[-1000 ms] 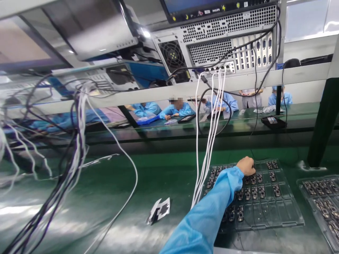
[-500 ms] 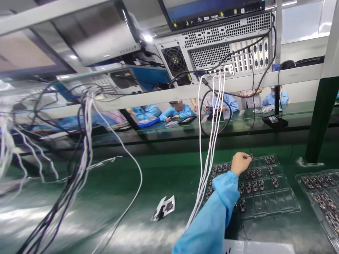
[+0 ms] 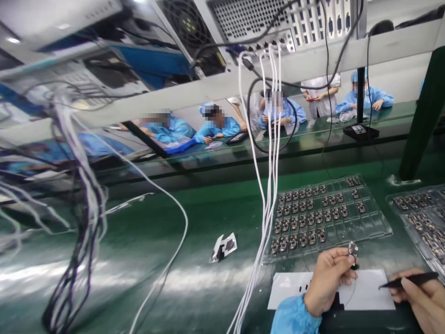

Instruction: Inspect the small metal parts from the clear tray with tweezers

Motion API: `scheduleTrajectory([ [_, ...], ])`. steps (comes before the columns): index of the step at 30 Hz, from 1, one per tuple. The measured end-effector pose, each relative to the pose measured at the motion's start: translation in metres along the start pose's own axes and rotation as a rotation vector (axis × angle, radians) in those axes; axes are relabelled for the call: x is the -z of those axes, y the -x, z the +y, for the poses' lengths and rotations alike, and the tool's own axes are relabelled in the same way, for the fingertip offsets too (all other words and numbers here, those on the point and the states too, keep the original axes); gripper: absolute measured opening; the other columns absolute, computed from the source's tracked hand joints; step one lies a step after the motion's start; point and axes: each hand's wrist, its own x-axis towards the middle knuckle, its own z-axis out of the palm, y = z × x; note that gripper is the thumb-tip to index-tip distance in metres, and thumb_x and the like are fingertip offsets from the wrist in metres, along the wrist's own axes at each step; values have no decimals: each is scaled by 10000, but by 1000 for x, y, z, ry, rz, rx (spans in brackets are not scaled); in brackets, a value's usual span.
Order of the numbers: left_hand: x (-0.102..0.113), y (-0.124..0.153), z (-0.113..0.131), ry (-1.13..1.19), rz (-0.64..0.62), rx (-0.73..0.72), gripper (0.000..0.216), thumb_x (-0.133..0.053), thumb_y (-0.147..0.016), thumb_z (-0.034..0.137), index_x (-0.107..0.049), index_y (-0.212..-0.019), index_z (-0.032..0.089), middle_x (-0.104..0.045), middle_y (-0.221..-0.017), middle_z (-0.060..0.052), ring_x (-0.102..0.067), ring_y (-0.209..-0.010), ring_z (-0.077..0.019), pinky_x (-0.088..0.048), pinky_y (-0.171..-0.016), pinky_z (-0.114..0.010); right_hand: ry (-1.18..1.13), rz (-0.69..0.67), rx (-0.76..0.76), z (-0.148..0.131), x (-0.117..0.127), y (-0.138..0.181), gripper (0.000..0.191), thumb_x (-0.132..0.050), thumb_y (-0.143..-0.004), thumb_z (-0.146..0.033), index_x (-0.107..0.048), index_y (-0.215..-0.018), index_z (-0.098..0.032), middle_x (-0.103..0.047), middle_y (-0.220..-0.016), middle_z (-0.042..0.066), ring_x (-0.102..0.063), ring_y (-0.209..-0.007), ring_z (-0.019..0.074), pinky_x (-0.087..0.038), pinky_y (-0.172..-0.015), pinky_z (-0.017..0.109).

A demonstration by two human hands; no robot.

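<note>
My left hand [image 3: 328, 278], in a blue sleeve, pinches a small circuit board [image 3: 352, 250] between thumb and fingers. A thin dark wire hangs below the board. At the lower right my right hand [image 3: 422, 297] grips black tweezers [image 3: 410, 280], whose tip points left. Beneath both hands lies a white sheet [image 3: 370, 290] with small black pieces on it. Just beyond them is a clear plastic tray [image 3: 373, 222] holding rows of similar boards, with some compartments bare.
A second tray of boards [image 3: 426, 222] lies at the right. White cables [image 3: 266, 222] hang down left of the first tray. A white-and-black scrap [image 3: 224, 247] rests on the green table [image 3: 194, 287]. Co-workers in blue [image 3: 217, 125] sit beyond the shelf bar [image 3: 208, 93].
My left hand has come back from the tray towards me, bringing a circuit board over the white sheet. My right hand with the tweezers has entered view. The camera has tilted down.
</note>
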Motion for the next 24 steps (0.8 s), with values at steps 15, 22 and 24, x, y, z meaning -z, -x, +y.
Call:
scheduleTrajectory([
  [15, -5, 0, -11, -171, -77, 49, 367, -754, -546, 262, -606, -840, 100, -630, -654, -47, -629, -566, -159, -452, -444, -189, -2, -33, -4, -6, -23, -20, 247, -771, -666, -359, -672, -775, -161, -701, -750, 51, -674, -700, 237, -567, -539, 297],
  [22, -4, 0, -10, -174, -88, 68, 340, -700, -546, 185, -581, -855, 110, -645, -683, -51, -658, -631, -185, -481, -484, -196, 136, -54, 23, -4, -24, -21, 281, -748, -685, -400, -682, -785, -145, -704, -749, 74, -676, -711, 250, -571, -571, 307],
  [24, -4, 0, -11, -169, -81, 71, 339, -681, -539, 163, -570, -854, 111, -646, -679, -49, -661, -638, -192, -486, -488, -200, 152, -66, 31, -4, -24, -21, 275, -737, -698, -402, -684, -786, -147, -705, -743, 69, -676, -698, 236, -570, -580, 298],
])
